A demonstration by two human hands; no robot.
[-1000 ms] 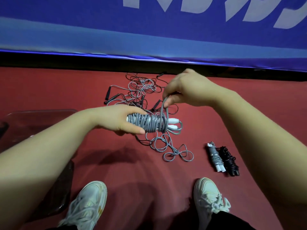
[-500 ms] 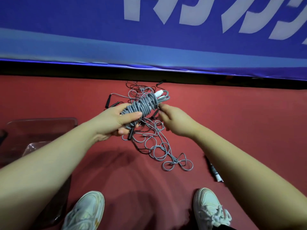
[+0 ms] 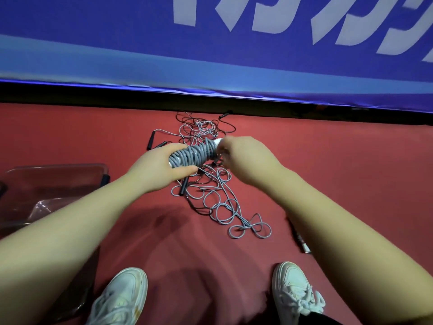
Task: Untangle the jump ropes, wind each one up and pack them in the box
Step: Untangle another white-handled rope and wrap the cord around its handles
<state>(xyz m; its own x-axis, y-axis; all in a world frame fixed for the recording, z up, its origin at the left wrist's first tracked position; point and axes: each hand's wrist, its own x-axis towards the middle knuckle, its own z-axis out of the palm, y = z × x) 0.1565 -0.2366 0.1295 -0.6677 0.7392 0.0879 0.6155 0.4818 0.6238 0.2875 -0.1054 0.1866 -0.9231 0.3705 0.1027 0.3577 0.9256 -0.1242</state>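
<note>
Over on the left, we see a clear plastic box [image 3: 58,168] sitting on the red floor [image 3: 351,174]. Next comes our left hand [image 3: 157,171]. Its fingers and thumb are curled tight round a grey jump rope [image 3: 194,156] that is wound into a fat bundle and held up above the floor. Our right hand [image 3: 246,160] is at the far end of that bundle, by its white tip [image 3: 219,141]. Its fingers are bent, but they are blurry, so we cannot tell if they hold anything. Under both hands a loose grey rope [image 3: 225,207] lies in loops on the floor. A messy tangle [image 3: 201,129] lies past it, near the blue banner [image 3: 117,43]. Far right, something dark [image 3: 301,240] peeks out from under our right arm.
</note>
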